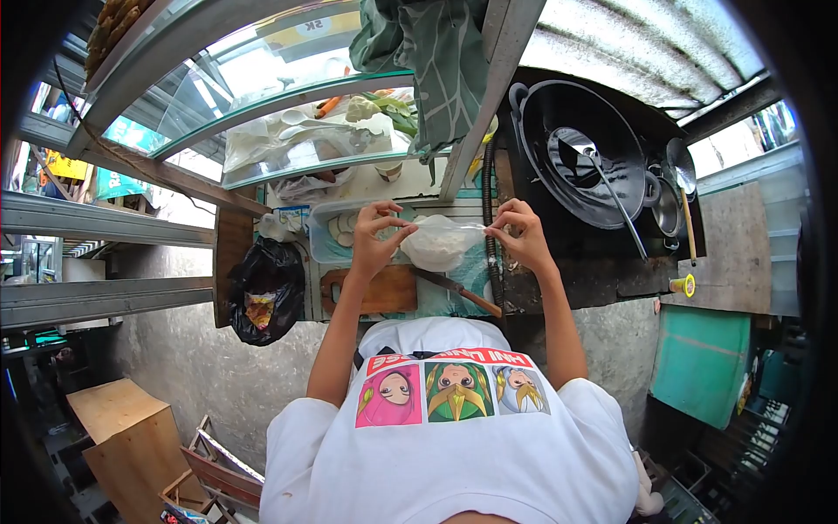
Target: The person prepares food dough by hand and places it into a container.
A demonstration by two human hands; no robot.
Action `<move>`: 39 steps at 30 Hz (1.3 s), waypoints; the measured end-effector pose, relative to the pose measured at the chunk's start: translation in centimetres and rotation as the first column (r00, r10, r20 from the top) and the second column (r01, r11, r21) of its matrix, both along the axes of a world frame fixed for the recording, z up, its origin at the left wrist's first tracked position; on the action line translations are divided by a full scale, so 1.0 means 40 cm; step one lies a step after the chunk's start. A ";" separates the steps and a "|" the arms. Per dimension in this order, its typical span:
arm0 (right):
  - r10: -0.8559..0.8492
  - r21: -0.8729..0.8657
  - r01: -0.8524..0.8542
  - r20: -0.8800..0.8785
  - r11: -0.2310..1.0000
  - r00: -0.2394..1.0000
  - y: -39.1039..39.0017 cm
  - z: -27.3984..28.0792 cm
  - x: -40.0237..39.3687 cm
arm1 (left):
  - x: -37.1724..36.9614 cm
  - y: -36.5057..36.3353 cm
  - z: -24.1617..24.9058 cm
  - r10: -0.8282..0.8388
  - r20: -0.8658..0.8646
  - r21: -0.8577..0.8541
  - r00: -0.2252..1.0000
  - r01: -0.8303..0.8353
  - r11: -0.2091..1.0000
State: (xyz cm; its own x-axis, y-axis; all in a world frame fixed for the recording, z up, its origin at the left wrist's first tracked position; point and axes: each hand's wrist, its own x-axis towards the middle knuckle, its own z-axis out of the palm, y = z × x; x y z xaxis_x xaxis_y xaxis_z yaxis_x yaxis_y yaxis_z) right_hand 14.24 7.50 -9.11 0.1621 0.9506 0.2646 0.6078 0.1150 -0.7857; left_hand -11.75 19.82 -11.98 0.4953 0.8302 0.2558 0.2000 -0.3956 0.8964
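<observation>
A clear plastic bag [439, 244] with something white in it is held up between my two hands. My left hand [378, 237] pinches one top corner of the bag. The opposite corner is pinched by my right hand [518, 234], so the bag's top edge stretches between them. Below the bag lie a wooden cutting board [388, 291] and a knife [467, 295] with a wooden handle. Just left of my left hand stands a clear plastic container [325, 247] with pale round pieces inside.
A large black wok [576, 113] with a metal ladle [615, 196] sits at the right. On the left hangs a black plastic bag [266, 293]. Above the counter, a glass display case [288, 96] holds vegetables, and a green cloth [445, 79] drapes over it.
</observation>
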 end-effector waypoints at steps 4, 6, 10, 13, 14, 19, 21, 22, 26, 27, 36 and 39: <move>-0.020 0.023 0.020 0.004 1.000 1.000 -0.003 0.015 -0.001 | -0.001 0.003 0.000 0.022 0.004 0.066 1.000 -0.023 0.998; -0.057 -0.141 0.011 -0.326 0.990 0.944 -0.006 0.027 -0.008 | -0.007 0.004 0.005 0.026 -0.003 0.064 1.000 -0.025 0.998; -0.107 0.025 0.113 -0.167 0.993 0.980 -0.009 0.012 -0.001 | -0.019 0.006 -0.005 0.024 -0.019 0.002 1.000 -0.024 1.000; -0.093 -0.251 0.019 -0.285 0.968 0.954 -0.025 0.025 -0.007 | -0.013 -0.008 0.045 -0.004 -0.107 -0.220 0.994 -0.020 0.975; -0.007 -0.322 -0.086 -0.278 0.943 0.961 -0.029 0.009 -0.010 | -0.012 -0.011 0.035 -0.006 -0.107 -0.220 0.994 -0.018 0.975; 0.193 -0.233 -0.212 -0.102 0.949 0.976 0.008 -0.103 -0.078 | 0.016 -0.036 -0.028 -0.096 -0.065 -0.341 0.993 0.069 0.938; 0.148 -0.326 -0.155 -0.045 0.932 0.988 0.033 -0.080 -0.129 | 0.046 -0.050 -0.026 -0.189 -0.015 -0.283 0.982 0.177 0.943; 0.111 -0.413 -0.095 0.016 0.906 0.994 0.045 -0.071 -0.150 | 0.061 -0.057 -0.024 -0.278 0.030 -0.218 0.960 0.278 0.936; 0.120 -0.383 -0.024 0.228 0.923 0.966 0.054 -0.140 -0.197 | 0.081 -0.089 0.006 -0.415 0.037 -0.252 0.909 0.410 0.877; -0.020 -0.329 0.089 0.206 0.940 0.978 0.048 -0.176 -0.204 | 0.078 -0.092 0.020 -0.354 0.011 -0.124 0.935 0.353 0.927; -0.294 -0.115 0.271 -0.379 0.956 0.877 0.024 -0.283 -0.195 | -0.037 -0.158 -0.110 -0.102 -0.199 -0.689 0.975 -0.065 0.721; -0.353 -0.247 0.260 -0.502 0.933 0.789 0.023 -0.295 -0.198 | -0.008 -0.167 -0.142 0.006 -0.152 -0.763 0.988 -0.121 0.635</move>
State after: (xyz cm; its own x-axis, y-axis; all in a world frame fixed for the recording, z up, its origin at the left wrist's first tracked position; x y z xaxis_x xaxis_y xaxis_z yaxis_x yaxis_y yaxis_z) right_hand 6.32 8.40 -20.89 0.5225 0.8471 -0.0970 0.0729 -0.1577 -0.9848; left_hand -12.08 13.13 -17.66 0.4124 0.7275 -0.5483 0.3282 0.4428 0.8344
